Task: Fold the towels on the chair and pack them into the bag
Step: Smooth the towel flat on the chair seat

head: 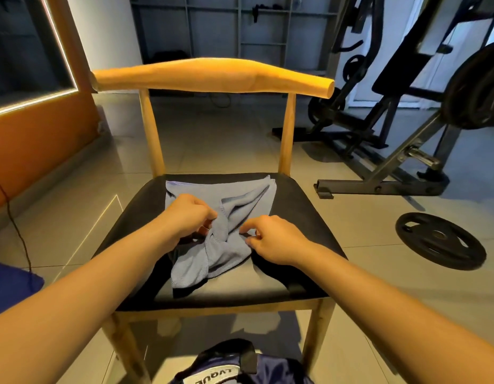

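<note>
a person's left hand [185, 214] and right hand [270, 241] work a grey-blue towel [240, 195] on the dark seat of a wooden chair [212, 74] in a home gym. the towel lies half spread: its far part is flat against the seat near the backrest, while its near part is bunched and twisted between the two hands. the left fingers [210, 214] are curled into the gathered middle of the cloth. the right fingers [250, 227] pinch an edge just beside it, thumb and forefinger together on the fabric. a dark fold [182, 292] shows beneath the towel's front edge; whether it is a second towel cannot be told.

the navy bag [240, 367] sits on the floor below the chair's front rail, nearest the camera, with nothing visibly packed. a weight plate [439, 241] lies on the tiles to the right.

the work appears to be at the folding step, barely begun, with packing some way off. the next move likely calls for drawing the two gripped parts apart to untwist the cloth and lay it flat, so that edges can be matched for a clean fold.
</note>
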### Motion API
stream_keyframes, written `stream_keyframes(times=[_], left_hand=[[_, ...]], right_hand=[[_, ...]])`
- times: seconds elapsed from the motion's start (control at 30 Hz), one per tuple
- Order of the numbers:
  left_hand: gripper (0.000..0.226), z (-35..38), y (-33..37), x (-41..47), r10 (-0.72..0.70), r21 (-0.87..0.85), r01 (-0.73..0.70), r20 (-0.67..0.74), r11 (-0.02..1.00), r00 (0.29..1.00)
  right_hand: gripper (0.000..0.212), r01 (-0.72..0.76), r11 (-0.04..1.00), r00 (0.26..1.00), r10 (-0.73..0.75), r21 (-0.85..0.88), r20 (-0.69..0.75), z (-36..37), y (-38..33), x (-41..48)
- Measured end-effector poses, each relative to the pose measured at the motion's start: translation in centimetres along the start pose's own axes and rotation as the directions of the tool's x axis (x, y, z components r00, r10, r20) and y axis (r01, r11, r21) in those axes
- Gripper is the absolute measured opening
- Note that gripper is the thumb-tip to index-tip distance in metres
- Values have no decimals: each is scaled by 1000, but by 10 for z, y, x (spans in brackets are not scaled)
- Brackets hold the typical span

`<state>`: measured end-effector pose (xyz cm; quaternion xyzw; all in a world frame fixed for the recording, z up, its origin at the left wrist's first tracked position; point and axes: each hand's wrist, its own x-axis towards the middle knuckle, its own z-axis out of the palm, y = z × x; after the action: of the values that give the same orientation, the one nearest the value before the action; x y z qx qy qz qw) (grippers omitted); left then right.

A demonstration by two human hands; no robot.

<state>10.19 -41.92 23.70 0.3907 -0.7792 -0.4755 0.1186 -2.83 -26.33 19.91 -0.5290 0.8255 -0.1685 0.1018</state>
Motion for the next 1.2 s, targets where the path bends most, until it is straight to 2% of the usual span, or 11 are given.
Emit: stream_keyframes(times=[0.07,0.13,0.27,0.47,0.7,0.9,1.0,1.1,1.2], left_hand=[[23,-5,-6,3,59,83,-49,-120,995,991],[25,-10,-8,2,76,87,-63,-154,994,985],[17,-16,-11,-3,25,-16,-27,-123,1000,992],[16,-18,-15,-2,7,-80,-10,-32,997,999],[19,-20,-14,1,-4,-75,2,-21,997,1000],[13,-20,-18,2,-55,-126,54,-5,991,998],[11,-19,-17,1,-48,-134,49,8,990,999],[16,-17,-15,1,-4,-150,9,29,989,1000],[16,-12,-11,1,86,-136,-79,47,988,995]], right_hand=[[17,-15,1000,999,15,2,-31,0,3,4],[10,-37,999,998,38,12,-44,0,4,8],[11,-62,998,998,63,22,-28,-4,3,20],[18,-9,968,995,33,250,-94,-9,-9,42],[27,24,999,999,-25,31,40,1,-3,58],[5,49,998,997,-47,-29,54,1,1,65],[8,49,999,999,-49,16,7,-8,7,61],[9,60,987,998,-53,149,-45,-32,18,42],[8,14,985,999,-20,174,30,-58,42,11]])
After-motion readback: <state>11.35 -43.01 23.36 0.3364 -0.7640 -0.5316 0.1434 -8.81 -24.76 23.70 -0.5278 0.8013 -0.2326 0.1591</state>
